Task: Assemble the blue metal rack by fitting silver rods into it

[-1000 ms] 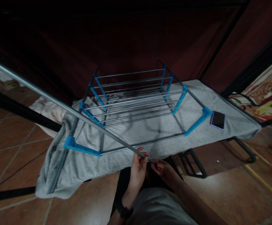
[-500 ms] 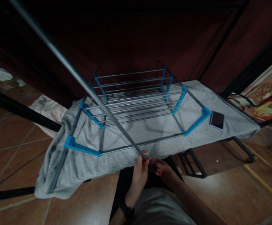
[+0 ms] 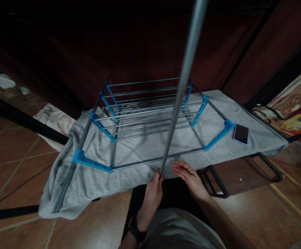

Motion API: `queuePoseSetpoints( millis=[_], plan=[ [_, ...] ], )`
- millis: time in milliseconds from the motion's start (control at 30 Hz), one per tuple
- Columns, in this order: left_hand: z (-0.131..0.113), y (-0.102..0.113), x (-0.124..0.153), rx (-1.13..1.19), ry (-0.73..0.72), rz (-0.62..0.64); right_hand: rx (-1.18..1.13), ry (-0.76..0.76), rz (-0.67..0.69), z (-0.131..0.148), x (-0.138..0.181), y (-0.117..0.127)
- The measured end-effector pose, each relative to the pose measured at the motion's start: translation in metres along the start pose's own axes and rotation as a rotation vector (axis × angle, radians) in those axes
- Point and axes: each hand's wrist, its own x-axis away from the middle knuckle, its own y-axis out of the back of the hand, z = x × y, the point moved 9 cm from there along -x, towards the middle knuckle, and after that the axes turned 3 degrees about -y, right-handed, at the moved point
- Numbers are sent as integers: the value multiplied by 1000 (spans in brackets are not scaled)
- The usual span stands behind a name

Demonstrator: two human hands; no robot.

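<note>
My left hand (image 3: 153, 189) is closed round the lower end of a long grey metal tube (image 3: 179, 98). The tube rises from my fist and leans slightly right, its top running out of view. Just right of it, my right hand (image 3: 188, 175) is off the tube, fingers stretched out with nothing in them. Beyond my hands a drying rack (image 3: 146, 110) with metal rods and blue plastic joints (image 3: 92, 162) rests on a grey blanket (image 3: 140, 181). The tube passes in front of the rack and hides part of its rods.
A phone (image 3: 241, 134) lies on the blanket, right of the rack. Dark red panels (image 3: 129, 41) stand behind. Black metal bars (image 3: 23, 116) are at the left, a black-framed item (image 3: 217, 183) below the blanket's right edge. A colourful bag (image 3: 299, 121) sits far right.
The tube has swung from leaning far left to nearly upright, leaning a little right. My right hand has let go of it and moved right, its fingers opening. My left hand still holds its end.
</note>
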Motion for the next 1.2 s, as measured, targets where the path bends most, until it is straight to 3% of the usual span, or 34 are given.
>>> queuePoseSetpoints(
  millis=[133,267,433,567,833,1067,1200],
  plan=[
    [7,0,2,-81,-74,3,34,75,40,19,10,-9],
    [7,-3,4,-328,-147,73,62,101,62,29,20,-14],
    [6,-9,6,-767,-141,243,70,92,76,31,29,-12],
    [7,-5,3,-886,-121,261,45,108,53,31,29,-7],
    [21,34,-8,-659,-86,99,-58,74,-84,25,22,14],
    [43,86,-14,-263,74,-119,-148,79,-124,23,11,32],
    [55,97,-11,13,224,-166,-197,72,-139,21,7,39]
  ],
)
